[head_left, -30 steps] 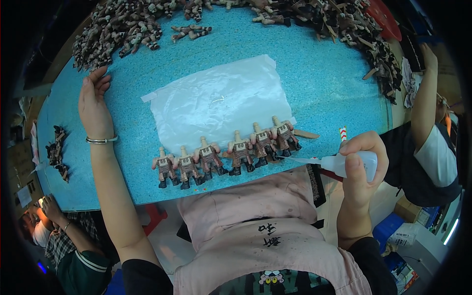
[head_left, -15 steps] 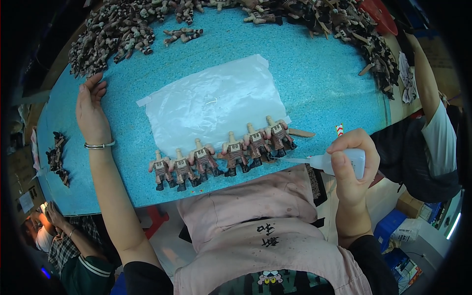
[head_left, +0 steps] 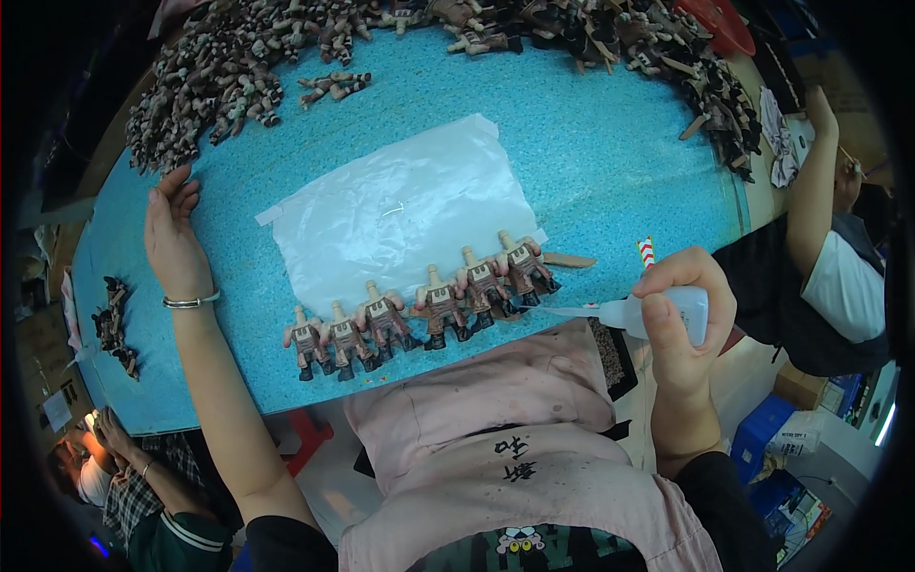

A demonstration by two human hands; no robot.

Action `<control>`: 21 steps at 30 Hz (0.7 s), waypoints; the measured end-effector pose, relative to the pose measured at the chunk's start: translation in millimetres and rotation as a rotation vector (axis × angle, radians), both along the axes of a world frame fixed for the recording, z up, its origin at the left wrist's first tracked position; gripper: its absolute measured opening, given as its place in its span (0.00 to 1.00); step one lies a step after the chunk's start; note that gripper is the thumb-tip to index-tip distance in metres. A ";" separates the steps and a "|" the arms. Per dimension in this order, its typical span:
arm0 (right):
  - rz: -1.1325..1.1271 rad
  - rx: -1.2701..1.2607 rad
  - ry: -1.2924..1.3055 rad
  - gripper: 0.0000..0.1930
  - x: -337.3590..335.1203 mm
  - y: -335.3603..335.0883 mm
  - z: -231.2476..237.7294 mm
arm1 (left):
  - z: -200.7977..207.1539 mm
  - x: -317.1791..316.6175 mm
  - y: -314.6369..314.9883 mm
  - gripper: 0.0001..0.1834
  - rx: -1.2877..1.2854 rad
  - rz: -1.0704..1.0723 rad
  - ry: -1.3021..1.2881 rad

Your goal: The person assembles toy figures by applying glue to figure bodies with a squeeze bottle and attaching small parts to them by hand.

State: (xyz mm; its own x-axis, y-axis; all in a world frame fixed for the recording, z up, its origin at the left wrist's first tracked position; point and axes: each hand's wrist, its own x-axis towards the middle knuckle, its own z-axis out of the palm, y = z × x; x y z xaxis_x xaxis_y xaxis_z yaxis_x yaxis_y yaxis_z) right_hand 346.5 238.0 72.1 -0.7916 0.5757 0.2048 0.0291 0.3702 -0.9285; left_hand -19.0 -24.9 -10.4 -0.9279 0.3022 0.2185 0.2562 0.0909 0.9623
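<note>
A white squeeze bottle with a long thin nozzle [head_left: 618, 315] is gripped in my right hand [head_left: 684, 329], its thumb and fingers wrapped round it. The nozzle tip points left, close to the boots of the rightmost headless doll figure [head_left: 523, 262]; whether it touches cannot be made out. Several such figures [head_left: 389, 315], with white tops and dark boots, lie in a slanting row along the lower edge of a white plastic sheet [head_left: 400, 210]. My left hand [head_left: 178, 234] rests on the blue table at the left, fingers loosely curved and apart, holding nothing.
Piles of figure parts [head_left: 205, 86] cover the table's far side, with darker pieces [head_left: 715, 105] at the far right near a red basin [head_left: 720, 24]. A few dark pieces [head_left: 116, 327] lie at the left edge. Co-workers' arms [head_left: 810, 200] show at both sides.
The view has shifted slightly, so the table and figures sit a little left and the row slightly lower. Both my hands keep their poses. At the right, a co-worker's arm has moved.
</note>
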 end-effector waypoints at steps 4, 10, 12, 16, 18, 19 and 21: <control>-0.094 -0.046 0.044 0.05 4.5 3.9 3.2 | 0.8 0.4 -0.8 0.24 -0.042 0.002 0.029; -0.154 -0.008 0.047 0.05 11.7 13.2 0.8 | -0.2 -1.3 -2.0 0.25 -0.037 0.001 0.018; -0.160 0.003 0.038 0.05 12.4 14.6 0.4 | 0.1 -0.6 -2.0 0.25 -0.030 0.004 0.011; -0.152 -0.017 0.035 0.04 12.1 14.1 0.1 | 0.4 0.1 -0.7 0.25 -0.032 0.006 0.008; -0.149 -0.025 0.030 0.04 11.6 14.5 -1.3 | 0.8 1.0 0.7 0.25 -0.032 0.005 0.008; -0.139 -0.021 0.025 0.04 11.0 14.9 -2.1 | 1.4 1.5 0.8 0.25 -0.032 0.008 0.009; -0.131 -0.018 0.019 0.04 10.0 14.8 -2.5 | 1.1 1.2 0.5 0.25 -0.030 0.008 0.007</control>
State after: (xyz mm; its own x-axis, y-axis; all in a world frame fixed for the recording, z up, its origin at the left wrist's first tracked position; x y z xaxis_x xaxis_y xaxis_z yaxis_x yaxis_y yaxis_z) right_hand 356.4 252.8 69.6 -0.7050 0.6781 0.2076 0.0584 0.3473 -0.9359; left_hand -17.8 -24.4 -9.2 -0.9288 0.3011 0.2161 0.2621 0.1214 0.9574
